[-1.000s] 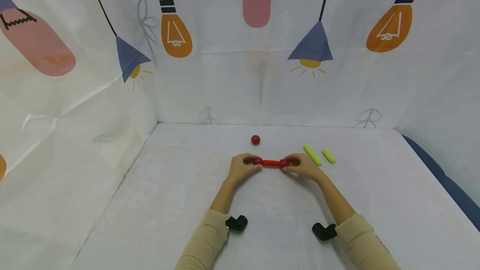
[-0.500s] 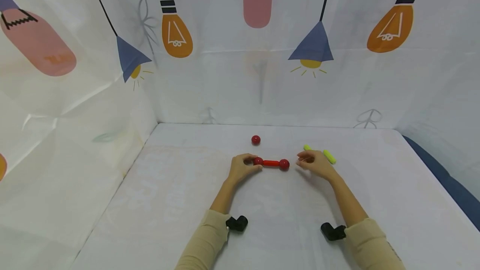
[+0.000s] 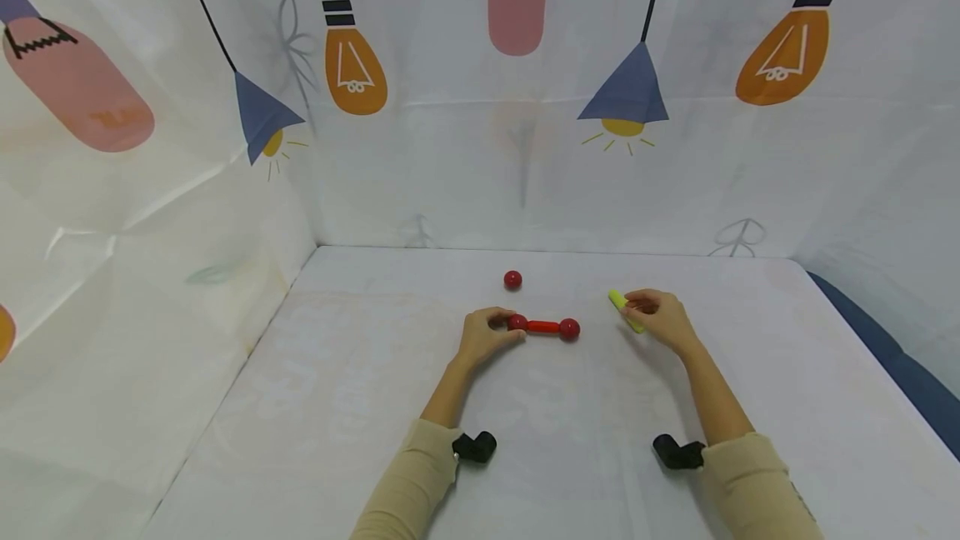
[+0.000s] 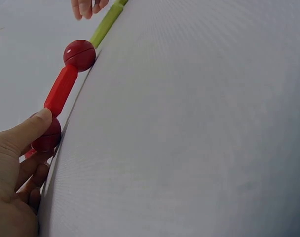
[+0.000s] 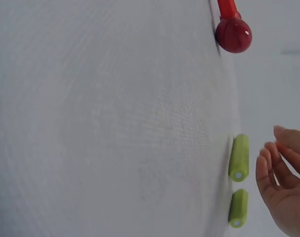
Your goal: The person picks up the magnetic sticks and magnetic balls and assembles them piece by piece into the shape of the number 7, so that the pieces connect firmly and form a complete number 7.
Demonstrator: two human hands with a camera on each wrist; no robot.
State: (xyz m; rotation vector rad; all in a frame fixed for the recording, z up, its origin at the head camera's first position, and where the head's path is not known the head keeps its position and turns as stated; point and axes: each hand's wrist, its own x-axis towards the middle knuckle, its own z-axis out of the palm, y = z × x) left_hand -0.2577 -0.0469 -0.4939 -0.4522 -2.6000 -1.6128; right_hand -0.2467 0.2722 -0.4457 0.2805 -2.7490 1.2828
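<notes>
A red rod [image 3: 543,327] lies on the table with a dark red ball at each end. My left hand [image 3: 483,338] pinches the left ball [image 4: 47,137] between thumb and fingers; the right ball [image 3: 569,329] stands free. Over the longer yellow-green stick [image 3: 617,299] hovers my right hand [image 3: 666,322], its fingers bent and nothing seen between them. The right wrist view shows this hand [image 5: 288,180] apart from both the longer stick [image 5: 239,158] and the shorter stick [image 5: 238,210], which the hand hides in the head view.
A loose red ball [image 3: 513,280] lies behind the red rod, towards the back of the white table [image 3: 360,357]. A white sheet printed with lamps and bulbs hangs behind and at the left. Something dark blue [image 3: 892,348] runs along the right edge.
My right hand has let go of the right ball and moved right, to the yellow-green sticks. The left hand keeps its hold, and the red rod with its balls has stayed in place.
</notes>
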